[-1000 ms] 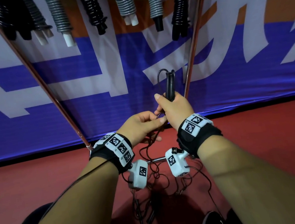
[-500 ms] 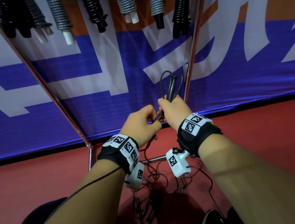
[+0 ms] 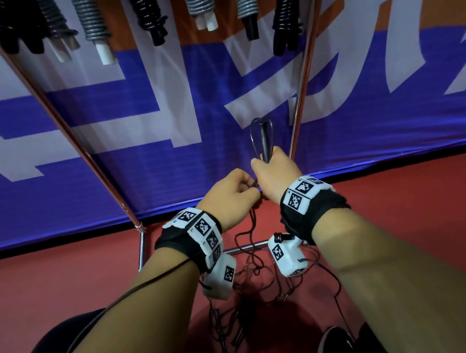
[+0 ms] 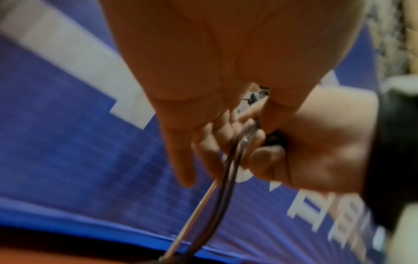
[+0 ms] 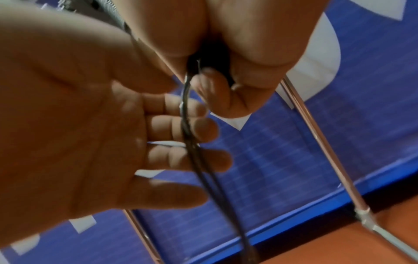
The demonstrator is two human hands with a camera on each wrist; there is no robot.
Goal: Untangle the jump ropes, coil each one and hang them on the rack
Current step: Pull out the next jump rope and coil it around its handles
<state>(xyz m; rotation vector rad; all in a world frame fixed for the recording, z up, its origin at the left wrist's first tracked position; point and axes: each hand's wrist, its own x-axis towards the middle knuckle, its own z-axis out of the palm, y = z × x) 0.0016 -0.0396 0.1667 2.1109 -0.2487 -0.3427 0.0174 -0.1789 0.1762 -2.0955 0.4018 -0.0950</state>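
Black rope handles [image 3: 264, 143] stand upright at twelve o'clock, gripped by the right hand [image 3: 276, 172]; left hand [image 3: 228, 195] pinches the trailing cord [image 3: 250, 226] beside it.

The dark coiled jump ropes [image 3: 146, 12] hanging on the far copper-coloured metal rack [image 3: 298, 61] are cut off at the top edge. Both wrist views are motion-blurred.

Glossy black rope cord [image 3: 254, 142], polished metal rack [image 3: 300, 87], matt red floor [image 3: 402, 192]

coiled ropes [image 3: 93, 21] hung: 7 | rack [image 3: 298, 61] poles: 2 | hands [image 3: 229, 197]: 2
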